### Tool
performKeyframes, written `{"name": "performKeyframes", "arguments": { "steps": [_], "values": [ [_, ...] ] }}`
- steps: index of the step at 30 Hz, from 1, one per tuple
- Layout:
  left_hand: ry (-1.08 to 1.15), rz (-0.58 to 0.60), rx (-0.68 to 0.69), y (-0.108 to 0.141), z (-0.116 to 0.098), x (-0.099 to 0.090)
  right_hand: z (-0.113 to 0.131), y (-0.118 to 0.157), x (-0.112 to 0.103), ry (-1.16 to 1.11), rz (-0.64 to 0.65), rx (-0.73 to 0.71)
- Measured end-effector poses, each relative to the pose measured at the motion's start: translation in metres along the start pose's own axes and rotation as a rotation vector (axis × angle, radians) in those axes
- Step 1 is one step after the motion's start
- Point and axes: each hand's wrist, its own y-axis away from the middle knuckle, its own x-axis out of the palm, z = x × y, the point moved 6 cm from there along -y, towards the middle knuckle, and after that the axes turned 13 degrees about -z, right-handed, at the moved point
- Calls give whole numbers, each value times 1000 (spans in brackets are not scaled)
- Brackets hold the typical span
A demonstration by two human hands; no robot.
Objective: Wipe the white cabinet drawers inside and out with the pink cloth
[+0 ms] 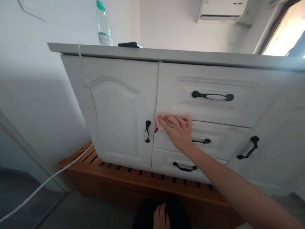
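Note:
My right hand [178, 132] presses a pale pink cloth [172, 115] with red patches against the white cabinet front. The cloth lies over the seam between the top drawer [216, 109] and the middle drawer [221, 136], beside the left door's edge. My fingers are bent over it and hide part of it. To the left is the door's black handle [147, 131]; my wrist partly covers the middle drawer's handle [206, 141]. Low in the view my left hand [161, 218] rests between my dark-clad knees, fingers extended and close together, with nothing visible in them.
A bottle with a green cap [105, 28] and a dark flat object [130, 45] stand on the cabinet top [190, 55]. A white cable [95, 111] hangs down the left door. The cabinet sits on a slatted wooden bench [114, 173].

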Motion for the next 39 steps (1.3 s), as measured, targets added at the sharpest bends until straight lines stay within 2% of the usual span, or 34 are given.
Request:
{"name": "performKeyframes", "arguments": {
  "steps": [3,6,8,11,14,16,18,21,25,26,28,30,32,35,39],
  "values": [
    [26,109,24,-9,7,4,26,-11,20,-52,-23,-62],
    [43,127,30,-11,9,0,34,0,26,-62,-78,-51],
    [62,120,20,-9,8,-1,36,19,27,-83,-56,-28],
    [73,105,7,-5,7,-3,44,61,28,-152,61,-42],
    [88,81,27,-3,2,-5,65,103,23,-227,140,-149],
    [76,46,44,-2,-2,-5,81,116,18,-251,191,-187],
    [52,-17,55,-2,-4,-4,89,112,12,-260,274,-162],
    [35,-108,61,-3,-3,1,89,72,0,-274,326,-168],
    [20,-92,74,-11,9,13,60,-5,-11,-246,142,-288],
    [26,-64,83,-13,13,16,49,-19,-8,-233,127,-312],
    [38,2,103,-17,19,22,28,-33,5,-239,183,-411],
    [30,9,111,-19,23,22,7,-29,13,-292,292,-526],
    [20,-46,108,-18,22,18,-16,-17,9,-368,380,-571],
    [21,-129,84,-13,14,9,-60,7,-16,-422,431,-480],
    [40,-99,59,-10,6,3,-138,52,-57,-357,467,-265]
  ]
}}
